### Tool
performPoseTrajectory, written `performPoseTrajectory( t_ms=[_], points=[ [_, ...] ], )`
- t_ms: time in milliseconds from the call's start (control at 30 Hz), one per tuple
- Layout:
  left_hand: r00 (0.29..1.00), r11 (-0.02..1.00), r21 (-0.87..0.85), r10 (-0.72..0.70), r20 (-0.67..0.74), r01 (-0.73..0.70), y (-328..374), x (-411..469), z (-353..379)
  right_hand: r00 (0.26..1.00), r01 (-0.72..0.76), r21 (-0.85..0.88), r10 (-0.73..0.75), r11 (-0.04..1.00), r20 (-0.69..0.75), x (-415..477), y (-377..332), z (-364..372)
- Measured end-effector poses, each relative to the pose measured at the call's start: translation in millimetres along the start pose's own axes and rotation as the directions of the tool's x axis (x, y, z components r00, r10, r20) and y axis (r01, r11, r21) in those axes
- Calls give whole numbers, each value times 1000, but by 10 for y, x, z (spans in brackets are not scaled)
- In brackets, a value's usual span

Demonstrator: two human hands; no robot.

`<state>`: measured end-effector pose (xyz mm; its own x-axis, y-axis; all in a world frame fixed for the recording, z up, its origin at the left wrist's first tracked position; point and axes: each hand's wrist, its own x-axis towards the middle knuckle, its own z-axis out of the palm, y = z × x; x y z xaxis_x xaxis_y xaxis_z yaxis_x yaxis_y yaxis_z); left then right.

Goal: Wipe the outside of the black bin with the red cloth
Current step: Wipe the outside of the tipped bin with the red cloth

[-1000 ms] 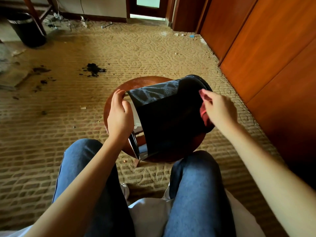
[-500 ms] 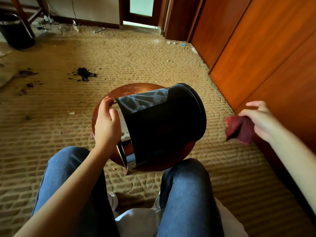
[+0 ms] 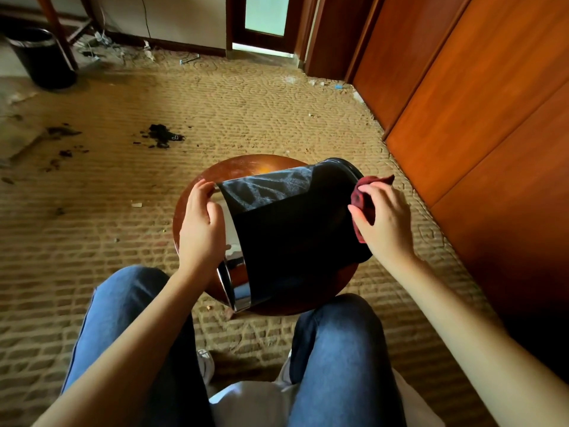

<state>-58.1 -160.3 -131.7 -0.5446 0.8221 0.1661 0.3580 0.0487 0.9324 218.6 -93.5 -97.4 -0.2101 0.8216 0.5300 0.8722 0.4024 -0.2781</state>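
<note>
The right fingers (image 3: 368, 190) are curled round the cloth (image 3: 361, 198), which is bunched and pressed against the bin (image 3: 292, 235) at its base end. The right hand (image 3: 385, 223) is laid over the cloth, and a corner of cloth is left sticking out past the bin's base. The left fingers (image 3: 201, 188) are hooked over the rim at the bin's mouth, where the bin is gripped and steadied by the left hand (image 3: 200, 232).

The bin is laid on its side on the stool (image 3: 246, 166), with the mouth turned to the person's left and the base to the right. A shiny band can be seen round the mouth end.

The wipe is judged to be under way, not finished. A grey, dusty-looking patch is seen on the upper wall of the bin, near the mouth, well apart from the cloth. The wall below that patch is in shadow, so its state cannot be told. The underside of the bin is hidden. The upper wall, and probably a turn of the bin, are judged to be left.
</note>
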Motion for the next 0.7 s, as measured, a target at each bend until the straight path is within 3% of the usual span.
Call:
performPoseTrajectory(
  t_ms=[100, 300, 467, 700],
  points=[
    [1000, 1000, 0, 7, -10, -7, 12, -18, 3, 987, 156, -189, -144, 970, 75, -79, 171, -8],
    [1000, 1000, -28, 0, -9, 0, 31, -35, 9, 953, 216, -56, -198, 975, 230, 68, 217, 41],
    [1000, 1000, -15, -27, -15, 27, 32, 26, 3, 982, 176, 6, -176, 984, 67, 180, 157, 61],
    [1000, 999, -19, -28, -8, 28, -5, 57, -7, 994, 109, -79, -107, 991, 37, -356, 223, -11]
  ],
)
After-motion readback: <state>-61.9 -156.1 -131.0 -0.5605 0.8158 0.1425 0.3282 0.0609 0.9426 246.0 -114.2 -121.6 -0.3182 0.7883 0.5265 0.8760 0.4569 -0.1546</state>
